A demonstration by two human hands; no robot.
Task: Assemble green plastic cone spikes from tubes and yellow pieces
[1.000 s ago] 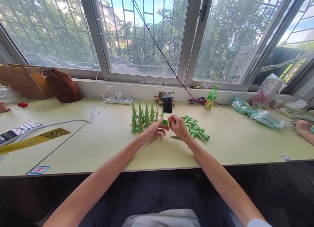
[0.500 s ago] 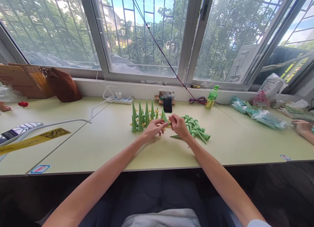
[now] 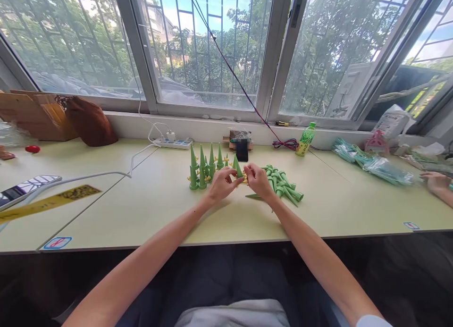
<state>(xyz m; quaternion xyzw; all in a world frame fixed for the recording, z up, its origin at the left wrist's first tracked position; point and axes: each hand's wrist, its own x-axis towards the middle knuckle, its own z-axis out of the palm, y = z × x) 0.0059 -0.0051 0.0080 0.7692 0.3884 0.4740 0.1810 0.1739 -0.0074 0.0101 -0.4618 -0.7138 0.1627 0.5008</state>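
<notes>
A green cone-shaped plastic spike (image 3: pixel 236 165) points upward between my hands. My left hand (image 3: pixel 222 183) is closed around its lower end, thumb and fingers bent in. From the other side my right hand (image 3: pixel 259 180) pinches close to the spike's base; what lies between its fingertips is too small and hidden to make out. Small yellow plastic pieces show around the fingers. To the left, several green spikes (image 3: pixel 201 169) with yellow valve-like side pieces stand upright in rows. Right of my right hand is a loose pile of green spikes (image 3: pixel 283 184).
Behind the hands lies a black phone (image 3: pixel 242 151) by a small open box. A green drink bottle (image 3: pixel 306 139) and coiled wires (image 3: pixel 286 144) are near the window sill. A power strip (image 3: pixel 174 143) is at back left. Another person's hand (image 3: pixel 439 185) rests at far right.
My left hand's fingers have curled in closer around the spike, where they were more stretched before. My right hand has shifted only slightly. The standing spikes and the pile stay in place.
</notes>
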